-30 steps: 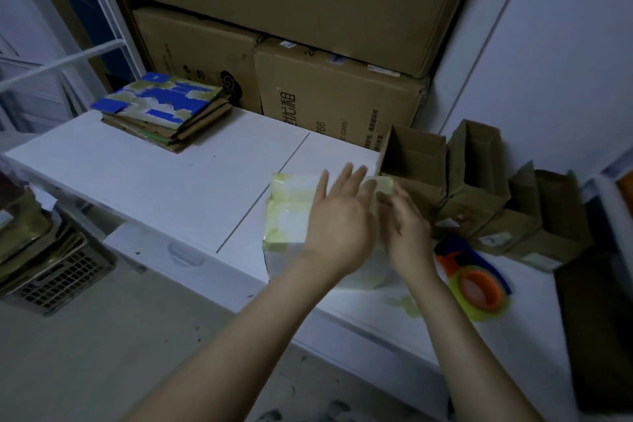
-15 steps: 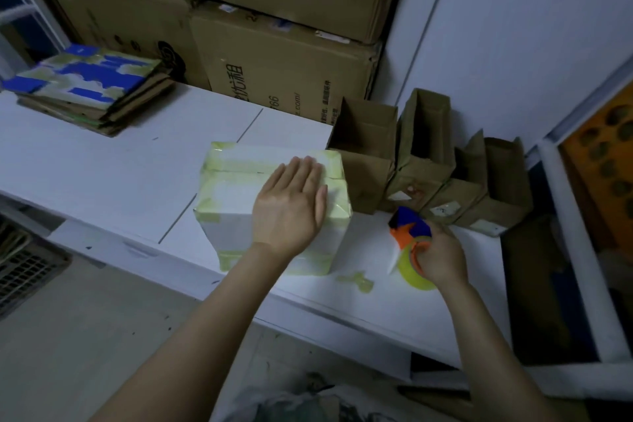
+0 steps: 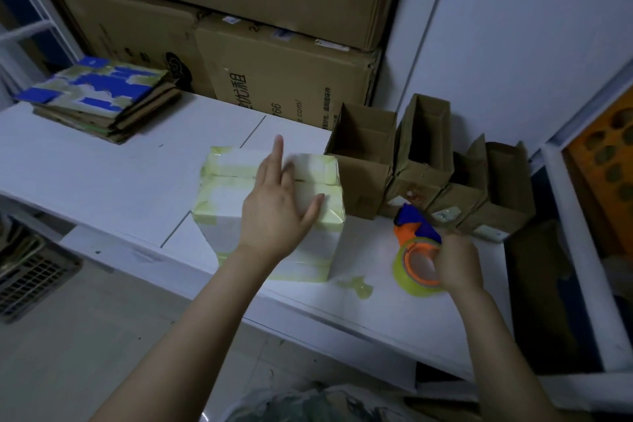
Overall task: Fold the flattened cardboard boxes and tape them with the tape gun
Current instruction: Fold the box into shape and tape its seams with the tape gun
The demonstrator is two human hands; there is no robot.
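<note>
White table [image 3: 102,175]: taped box [image 3: 222,205], open boxes [image 3: 363,178], flattened stack [image 3: 102,103].

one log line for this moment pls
left hand: pressing flat on white box top flaps | right hand: grips tape gun beside box | next: likely tape top seam

Right hand [image 3: 457,262] left white box [image 3: 233,202], now grips tape gun [image 3: 414,252]; left hand [image 3: 274,212] fingers spread wider.
</note>
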